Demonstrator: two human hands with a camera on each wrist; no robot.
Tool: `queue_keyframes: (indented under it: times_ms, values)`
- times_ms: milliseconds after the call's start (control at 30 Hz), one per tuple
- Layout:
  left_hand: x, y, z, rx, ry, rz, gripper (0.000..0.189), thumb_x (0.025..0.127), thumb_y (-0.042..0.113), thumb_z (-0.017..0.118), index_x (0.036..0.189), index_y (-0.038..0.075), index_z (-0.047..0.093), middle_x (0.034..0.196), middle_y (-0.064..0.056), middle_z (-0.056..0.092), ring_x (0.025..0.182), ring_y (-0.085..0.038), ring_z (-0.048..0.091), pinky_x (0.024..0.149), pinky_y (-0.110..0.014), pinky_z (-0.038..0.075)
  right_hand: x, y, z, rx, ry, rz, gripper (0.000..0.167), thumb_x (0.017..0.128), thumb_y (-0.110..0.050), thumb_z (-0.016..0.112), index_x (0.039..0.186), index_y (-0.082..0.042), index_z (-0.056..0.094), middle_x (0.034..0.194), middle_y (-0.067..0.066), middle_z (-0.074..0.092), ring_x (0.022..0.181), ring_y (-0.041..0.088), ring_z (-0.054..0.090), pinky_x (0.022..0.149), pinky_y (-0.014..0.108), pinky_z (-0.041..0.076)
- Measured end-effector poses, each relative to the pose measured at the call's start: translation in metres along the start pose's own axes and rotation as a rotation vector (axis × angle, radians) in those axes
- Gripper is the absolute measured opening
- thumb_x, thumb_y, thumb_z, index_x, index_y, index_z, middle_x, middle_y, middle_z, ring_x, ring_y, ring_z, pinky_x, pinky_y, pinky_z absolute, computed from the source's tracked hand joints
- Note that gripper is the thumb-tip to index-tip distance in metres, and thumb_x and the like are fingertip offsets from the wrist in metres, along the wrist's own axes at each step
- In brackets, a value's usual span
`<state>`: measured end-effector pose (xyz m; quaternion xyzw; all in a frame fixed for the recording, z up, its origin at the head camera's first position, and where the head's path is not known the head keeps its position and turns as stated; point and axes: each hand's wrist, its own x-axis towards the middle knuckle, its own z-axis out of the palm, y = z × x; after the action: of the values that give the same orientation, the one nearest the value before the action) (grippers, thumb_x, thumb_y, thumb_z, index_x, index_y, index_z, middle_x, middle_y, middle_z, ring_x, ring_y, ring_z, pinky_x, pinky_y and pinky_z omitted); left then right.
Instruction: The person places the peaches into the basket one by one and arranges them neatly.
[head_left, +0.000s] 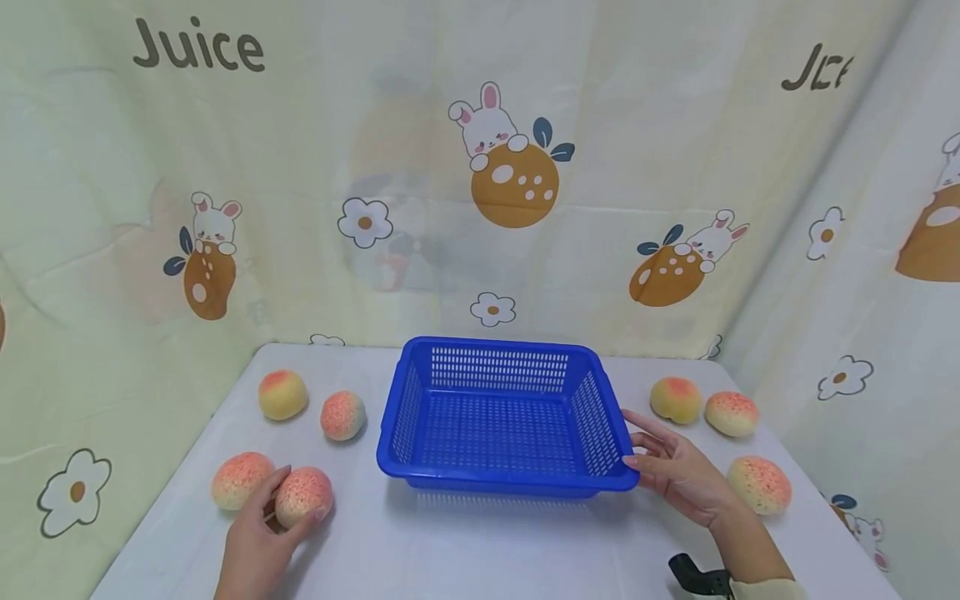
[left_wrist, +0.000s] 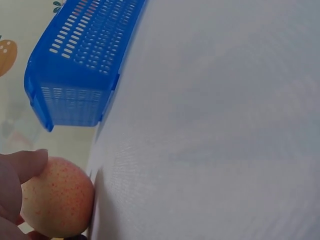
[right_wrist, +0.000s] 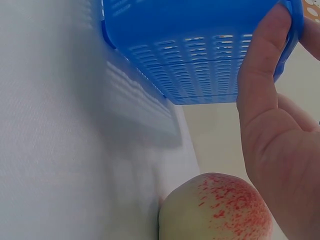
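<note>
Head view, basket (head_left: pixel 510 481) between hands (head_left: pixel 257 537) (head_left: pixel 686 479), peaches (head_left: pixel 303 495) flanking, cloth (head_left: pixel 300 125) behind

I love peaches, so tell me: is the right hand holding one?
No, the right hand pinches the blue basket by its rim.

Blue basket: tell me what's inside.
Inside the blue basket, the head view shows only its slotted walls and floor. The near rim covers the near wall's inner face.

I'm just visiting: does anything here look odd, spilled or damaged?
Only the upper-right lettering on the curtain looks odd: it's cut off, unlike the complete "Juice" at upper left, perhaps by a fold. The peaches and blue basket look undamaged, and nothing visible is spilled.
</note>
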<state>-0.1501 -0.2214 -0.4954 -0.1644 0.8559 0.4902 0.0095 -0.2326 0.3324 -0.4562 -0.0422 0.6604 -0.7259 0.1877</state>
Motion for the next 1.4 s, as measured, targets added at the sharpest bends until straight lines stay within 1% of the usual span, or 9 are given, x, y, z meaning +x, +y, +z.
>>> queue_keyframes:
  times_ms: [267,467,633,867,1033,1100,1200,1300,1400]
  values:
    - [0.000,0.002,-0.004,0.007,0.014,0.020,0.088,0.089,0.033,0.081,0.159,0.009,0.033,0.155,-0.021,0.042,0.130,-0.037,0.052,0.108,-0.050,0.048,-0.001,0.001,-0.001,0.028,-0.024,-0.010,0.080,0.100,0.000,0.060,0.165,-0.014,0.015,0.122,0.001,0.065,0.111,0.017,0.069,0.096,0.036,0.059]
    - [0.000,0.003,-0.004,-0.007,0.008,0.015,0.086,0.088,0.029,0.082,0.158,0.012,0.035,0.157,-0.020,0.041,0.132,-0.039,0.051,0.109,-0.052,0.047,-0.001,0.002,-0.002,0.036,-0.030,-0.011,0.081,0.100,0.000,0.060,0.165,-0.014,0.014,0.122,0.001,0.065,0.110,0.017,0.070,0.096,0.036,0.059]
    - [0.000,0.003,-0.004,-0.004,0.010,0.030,0.085,0.088,0.027,0.082,0.158,0.012,0.036,0.158,-0.019,0.039,0.134,-0.040,0.051,0.110,-0.053,0.047,-0.001,0.002,-0.003,0.048,-0.055,-0.022,0.080,0.101,0.001,0.058,0.165,-0.013,0.013,0.120,0.000,0.065,0.109,0.016,0.070,0.095,0.038,0.060]
    - [0.002,0.006,-0.002,0.002,0.010,0.002,0.083,0.089,0.023,0.081,0.158,0.014,0.036,0.160,-0.020,0.036,0.134,-0.041,0.050,0.108,-0.050,0.049,-0.002,-0.001,-0.002,0.056,-0.075,-0.017,0.079,0.102,0.000,0.057,0.165,-0.014,0.013,0.116,-0.001,0.065,0.106,0.015,0.071,0.094,0.041,0.060]
    - [0.003,0.007,-0.004,-0.006,0.019,0.024,0.083,0.087,0.023,0.083,0.157,0.014,0.039,0.159,-0.019,0.038,0.131,-0.039,0.053,0.105,-0.048,0.053,-0.002,0.000,-0.001,0.048,-0.066,-0.005,0.080,0.101,0.000,0.059,0.165,-0.016,0.015,0.115,-0.001,0.066,0.106,0.017,0.071,0.094,0.041,0.060]
    - [0.003,0.008,-0.006,-0.010,0.023,0.038,0.083,0.086,0.025,0.084,0.156,0.014,0.041,0.158,-0.018,0.040,0.129,-0.038,0.055,0.102,-0.045,0.054,-0.003,0.000,-0.001,0.045,-0.064,-0.004,0.080,0.100,0.001,0.059,0.165,-0.016,0.015,0.116,-0.001,0.066,0.108,0.018,0.070,0.094,0.042,0.060]
    - [0.003,0.010,-0.009,-0.022,0.030,0.055,0.084,0.084,0.028,0.086,0.155,0.015,0.043,0.156,-0.016,0.044,0.125,-0.034,0.057,0.095,-0.031,0.057,-0.003,0.001,-0.002,0.048,-0.071,-0.009,0.080,0.100,0.002,0.059,0.165,-0.016,0.016,0.117,0.000,0.066,0.108,0.018,0.070,0.095,0.042,0.060]
    - [0.003,0.014,-0.012,-0.036,0.035,0.066,0.086,0.082,0.031,0.087,0.154,0.016,0.044,0.153,-0.014,0.047,0.123,-0.031,0.058,0.085,-0.017,0.053,-0.003,0.002,-0.002,0.056,-0.078,-0.017,0.079,0.100,0.002,0.058,0.165,-0.018,0.018,0.117,-0.001,0.066,0.108,0.017,0.071,0.095,0.042,0.059]
    - [0.003,0.020,-0.014,-0.046,0.037,0.072,0.088,0.081,0.034,0.088,0.155,0.017,0.043,0.152,-0.014,0.047,0.121,-0.030,0.058,0.081,-0.012,0.049,-0.003,0.002,-0.003,0.064,-0.086,-0.023,0.078,0.100,0.003,0.058,0.164,-0.019,0.020,0.117,-0.001,0.067,0.108,0.017,0.071,0.095,0.042,0.059]
